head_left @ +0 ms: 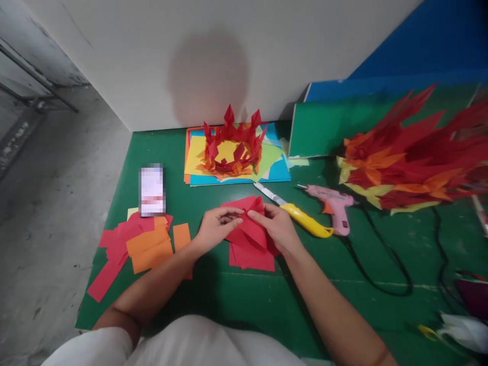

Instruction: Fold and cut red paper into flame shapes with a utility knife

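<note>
Two bare hands meet on my feed over a folded red paper piece (pixel 253 231), its thin, matte sheet creased into angled flaps. It sits low over the glossy green tabletop (pixel 244 300), near the middle of my view, above flat red rectangular paper sheets (pixel 257 263) whose straight edges show below it. I see the left hand (pixel 220 226) pinching its upper part between thumb and fingertips, the fingers curled. The right hand (pixel 277 226) grips it from the other side, thumb pressed flat on the front and fingers mostly hidden behind.

Just beyond the right hand I have a yellow-handled cutter with a long metal blade (pixel 307 220), its handle end close to a pink plastic glue gun (pixel 333 203) with a looping black cord (pixel 385 290). Further back, a red and orange paper crown with pointed, folded spikes (pixel 232 150) stands on flat coloured sheets (pixel 196 152).

To my left, loose red paper strips (pixel 114 249) and orange paper rectangles (pixel 150 249) overlap beneath a pixelated phone (pixel 152 190). On the far right rises a large, spiky red and orange paper form (pixel 412 157), blurred toward its tips.
</note>
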{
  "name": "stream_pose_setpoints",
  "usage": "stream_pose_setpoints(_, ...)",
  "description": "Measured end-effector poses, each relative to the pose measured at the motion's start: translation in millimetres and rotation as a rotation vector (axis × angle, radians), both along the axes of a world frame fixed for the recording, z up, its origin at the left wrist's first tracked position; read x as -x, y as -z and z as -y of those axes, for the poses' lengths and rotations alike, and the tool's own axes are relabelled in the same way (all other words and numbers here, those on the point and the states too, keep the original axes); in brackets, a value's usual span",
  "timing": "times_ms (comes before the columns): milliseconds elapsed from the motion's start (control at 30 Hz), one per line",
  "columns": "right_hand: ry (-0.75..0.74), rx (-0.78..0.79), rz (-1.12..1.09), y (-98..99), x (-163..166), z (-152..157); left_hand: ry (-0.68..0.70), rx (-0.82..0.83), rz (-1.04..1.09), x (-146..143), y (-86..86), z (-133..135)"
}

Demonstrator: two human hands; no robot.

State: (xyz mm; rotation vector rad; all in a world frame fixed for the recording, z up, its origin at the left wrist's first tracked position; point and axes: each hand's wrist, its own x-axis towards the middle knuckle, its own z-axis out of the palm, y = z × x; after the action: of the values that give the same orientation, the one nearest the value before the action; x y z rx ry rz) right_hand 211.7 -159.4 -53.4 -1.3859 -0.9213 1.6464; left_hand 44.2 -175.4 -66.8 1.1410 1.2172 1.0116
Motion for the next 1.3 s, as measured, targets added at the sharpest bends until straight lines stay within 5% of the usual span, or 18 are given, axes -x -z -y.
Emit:
stream_pose_setpoints(233,0.104,0.025,-0.002,3.3,-0.1,-1.2,0.157,-0.257,-0.132,4.0,0.3,-0.4)
stream_pose_setpoints(533,0.087,-0.011,0.026,4.3,0.4,-1.2,0.247,-0.144,-0.109,5.0,-8.6,0.9)
stream_pose_setpoints(1300,0.000,-0.105,0.096,5.9,-0.9,-1.9,0.160,-0.194,-0.126,0.9,2.0,1.3)
